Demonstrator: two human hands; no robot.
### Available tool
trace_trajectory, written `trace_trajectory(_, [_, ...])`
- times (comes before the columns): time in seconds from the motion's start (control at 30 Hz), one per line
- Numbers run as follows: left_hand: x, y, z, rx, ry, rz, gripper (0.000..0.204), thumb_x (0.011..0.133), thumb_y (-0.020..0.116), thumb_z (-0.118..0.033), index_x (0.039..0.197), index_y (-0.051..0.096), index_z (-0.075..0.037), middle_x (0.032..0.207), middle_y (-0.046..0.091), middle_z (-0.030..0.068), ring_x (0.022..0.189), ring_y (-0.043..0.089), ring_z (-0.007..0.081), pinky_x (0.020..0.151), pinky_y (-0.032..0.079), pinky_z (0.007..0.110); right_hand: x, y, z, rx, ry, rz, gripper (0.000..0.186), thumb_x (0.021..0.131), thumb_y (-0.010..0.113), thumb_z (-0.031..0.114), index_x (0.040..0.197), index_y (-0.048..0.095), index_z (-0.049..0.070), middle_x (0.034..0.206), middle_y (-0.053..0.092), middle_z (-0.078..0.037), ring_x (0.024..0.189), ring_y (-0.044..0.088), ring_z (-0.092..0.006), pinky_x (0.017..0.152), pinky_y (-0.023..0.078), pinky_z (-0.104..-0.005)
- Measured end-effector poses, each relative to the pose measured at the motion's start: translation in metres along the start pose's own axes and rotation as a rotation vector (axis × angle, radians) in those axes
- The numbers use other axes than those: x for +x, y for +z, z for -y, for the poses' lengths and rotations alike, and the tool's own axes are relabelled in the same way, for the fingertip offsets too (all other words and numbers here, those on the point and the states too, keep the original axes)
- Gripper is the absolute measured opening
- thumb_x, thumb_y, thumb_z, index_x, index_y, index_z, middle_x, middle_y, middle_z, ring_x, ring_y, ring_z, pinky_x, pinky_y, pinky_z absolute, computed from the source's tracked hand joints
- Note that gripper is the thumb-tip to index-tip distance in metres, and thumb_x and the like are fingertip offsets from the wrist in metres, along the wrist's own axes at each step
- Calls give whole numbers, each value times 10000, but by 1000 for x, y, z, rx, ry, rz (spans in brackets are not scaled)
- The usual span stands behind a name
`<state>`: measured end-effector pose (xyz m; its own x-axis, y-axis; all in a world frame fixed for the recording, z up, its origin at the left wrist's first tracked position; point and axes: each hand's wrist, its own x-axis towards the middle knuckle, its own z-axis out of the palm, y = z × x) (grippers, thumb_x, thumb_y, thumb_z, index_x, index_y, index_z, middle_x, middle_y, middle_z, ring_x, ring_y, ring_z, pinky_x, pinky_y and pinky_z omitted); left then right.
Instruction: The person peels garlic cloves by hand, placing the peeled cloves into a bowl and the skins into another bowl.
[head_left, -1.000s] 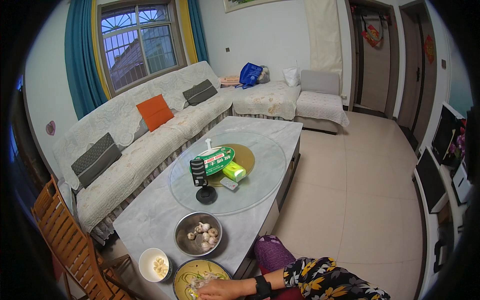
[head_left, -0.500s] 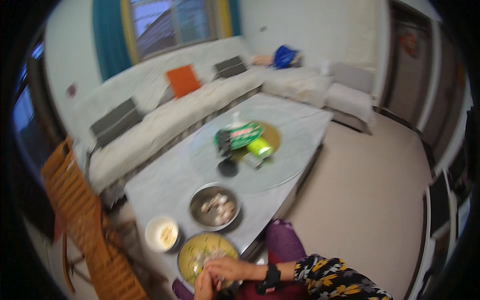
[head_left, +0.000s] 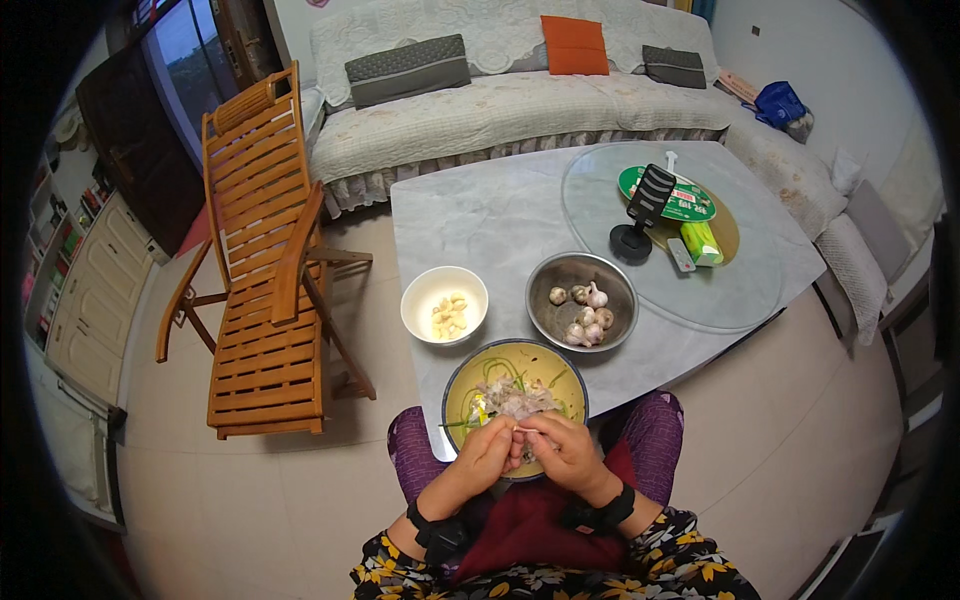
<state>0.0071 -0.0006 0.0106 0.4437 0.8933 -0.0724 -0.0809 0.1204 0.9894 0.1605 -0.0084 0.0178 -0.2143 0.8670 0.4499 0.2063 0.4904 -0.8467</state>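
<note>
My left hand (head_left: 484, 452) and my right hand (head_left: 566, 454) meet over the near edge of a yellow-lined bowl (head_left: 572, 385). Their fingertips pinch a small pale garlic clove (head_left: 522, 430), mostly covered by the fingers. Papery garlic skins (head_left: 518, 399) and thin green stalks (head_left: 487, 374) lie inside that bowl. Beyond it to the right, a steel bowl (head_left: 541, 322) holds several whole garlic bulbs (head_left: 594, 326). A white bowl (head_left: 412, 303) to the left contains peeled garlic cloves (head_left: 449, 316).
The bowls are along the near end of a grey marble-look table (head_left: 480, 215). On its glass turntable (head_left: 600, 200) are a black stand (head_left: 632, 243), a green oval item (head_left: 690, 203) and a green packet (head_left: 702, 244). A wooden recliner (head_left: 265, 290) stands left; a sofa (head_left: 500, 125) runs behind.
My view has turned left, bringing the recliner and cabinets more fully into sight and shifting the table rightward. Both hands remain together at the yellow-lined bowl, now seen more clearly.
</note>
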Motion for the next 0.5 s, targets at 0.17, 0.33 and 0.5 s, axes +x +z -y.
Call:
trace_trajectory(0.17, [2,-1,5,12,21,48,196,877,321,-131,820,467,-13,596,454,2,504,428,70,463,367,197,2,-5,1,-139,-135,78,178,743,530,16,918,548,-12,738,533,-125,652,533,-262,589,432,-303])
trace_trajectory(0.33, [7,1,14,322,223,-87,96,824,432,-88,789,478,-12,555,472,29,490,447,98,454,376,241,3,-6,4,-117,-67,93,175,755,527,34,925,536,-7,751,545,-143,669,543,-290,591,433,-320])
trace_trajectory(0.5, [8,2,5,573,265,-128,92,781,476,-95,772,487,-4,602,510,174,515,515,281,484,410,338,2,-4,-4,-93,127,101,185,804,487,111,948,513,-3,768,561,-184,696,565,-319,589,433,-339])
